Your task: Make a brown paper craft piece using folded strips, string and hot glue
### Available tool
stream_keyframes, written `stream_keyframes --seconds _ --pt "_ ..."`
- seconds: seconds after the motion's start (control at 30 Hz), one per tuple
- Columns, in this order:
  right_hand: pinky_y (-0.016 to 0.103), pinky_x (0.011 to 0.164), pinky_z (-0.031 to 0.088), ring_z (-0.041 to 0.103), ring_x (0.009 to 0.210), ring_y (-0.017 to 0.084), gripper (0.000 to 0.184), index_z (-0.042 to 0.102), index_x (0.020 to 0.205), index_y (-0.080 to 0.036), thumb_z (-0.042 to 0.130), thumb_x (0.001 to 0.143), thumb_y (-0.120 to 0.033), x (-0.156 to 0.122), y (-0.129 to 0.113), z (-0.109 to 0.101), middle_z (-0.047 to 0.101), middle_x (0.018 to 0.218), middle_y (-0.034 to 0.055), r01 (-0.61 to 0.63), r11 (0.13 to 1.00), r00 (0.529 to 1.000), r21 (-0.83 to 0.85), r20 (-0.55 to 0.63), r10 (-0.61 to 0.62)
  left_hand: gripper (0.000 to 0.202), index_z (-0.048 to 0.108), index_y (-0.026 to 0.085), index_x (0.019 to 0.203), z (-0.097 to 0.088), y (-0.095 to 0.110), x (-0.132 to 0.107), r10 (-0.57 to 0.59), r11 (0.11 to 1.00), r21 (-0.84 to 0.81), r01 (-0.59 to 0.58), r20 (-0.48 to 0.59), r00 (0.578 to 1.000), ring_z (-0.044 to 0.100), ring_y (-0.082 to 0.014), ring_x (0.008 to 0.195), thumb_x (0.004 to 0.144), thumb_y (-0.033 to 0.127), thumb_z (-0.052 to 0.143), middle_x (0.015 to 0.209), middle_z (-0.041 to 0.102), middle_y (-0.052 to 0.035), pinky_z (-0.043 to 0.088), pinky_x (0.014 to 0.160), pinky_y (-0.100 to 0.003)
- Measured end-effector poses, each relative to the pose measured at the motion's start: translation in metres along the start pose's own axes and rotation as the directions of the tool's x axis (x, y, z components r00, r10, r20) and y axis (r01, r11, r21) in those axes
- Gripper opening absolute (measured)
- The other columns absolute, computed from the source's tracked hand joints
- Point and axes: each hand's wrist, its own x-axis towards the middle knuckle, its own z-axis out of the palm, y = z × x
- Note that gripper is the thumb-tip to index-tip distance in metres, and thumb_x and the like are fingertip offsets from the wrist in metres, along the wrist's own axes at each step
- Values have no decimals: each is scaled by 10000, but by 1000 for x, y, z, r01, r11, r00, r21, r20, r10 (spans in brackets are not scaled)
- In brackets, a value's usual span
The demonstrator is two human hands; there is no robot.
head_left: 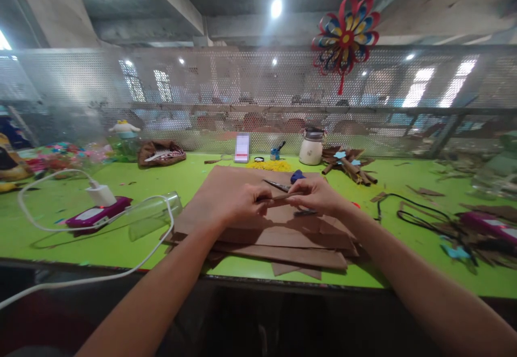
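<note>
Both my hands are raised over a stack of brown paper sheets [274, 237]. Between them runs a thin piece of brown paper [280, 200], rolled or folded narrow. My left hand [247, 205] is closed on its left end, and my right hand [317, 195] pinches the right end. Scissors [277, 185] show beside my right hand, blades pointing left and dark handle partly below the palm; whether that hand also grips them I cannot tell. A dark blue object [298, 176] lies just behind the right fingers.
A phone [242, 148] stands upright at the back, near yellow shreds [269, 165] and a white jar [311, 148]. Rolled brown pieces [353, 168] lie right of it. On the left are a clear plastic cup [155, 218], a purple power strip [97, 214] and a white cable [165, 238].
</note>
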Motion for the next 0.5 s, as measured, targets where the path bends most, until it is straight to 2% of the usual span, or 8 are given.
stream_keyframes --seconds 0.13,0.27,0.4,0.5 --pt "201 404 307 399 423 52 269 619 738 -116 704 636 -350 1 1 0 550 543 -17 11 988 999 152 -43 -5 181 595 153 726 -3 -4 0 -8 998 -67 7 -20 1000 514 -95 567 823 267 494 624 612 0 343 562 -205" --pt "207 386 294 381 409 54 312 613 755 -132 717 623 -395 0 -7 4 518 529 -29 55 975 994 217 -106 -33 154 631 152 774 -3 -11 2 -5 996 -86 -2 -84 996 542 -112 639 800 268 533 692 643 -16 367 597 -213" --pt "244 504 405 494 567 108 255 625 758 -153 699 656 -375 -2 -14 8 565 643 13 185 968 971 168 -183 -154 159 660 160 860 -5 -9 3 -32 992 -127 18 -110 993 557 -121 706 784 243 548 777 670 -26 388 648 -219" --pt "272 595 440 522 648 131 209 641 778 -158 675 693 -346 -2 -15 9 591 698 35 262 963 945 61 -220 -243 150 667 158 820 -6 -5 3 -63 989 -143 49 -97 993 537 -108 660 781 234 543 743 661 -23 384 617 -210"
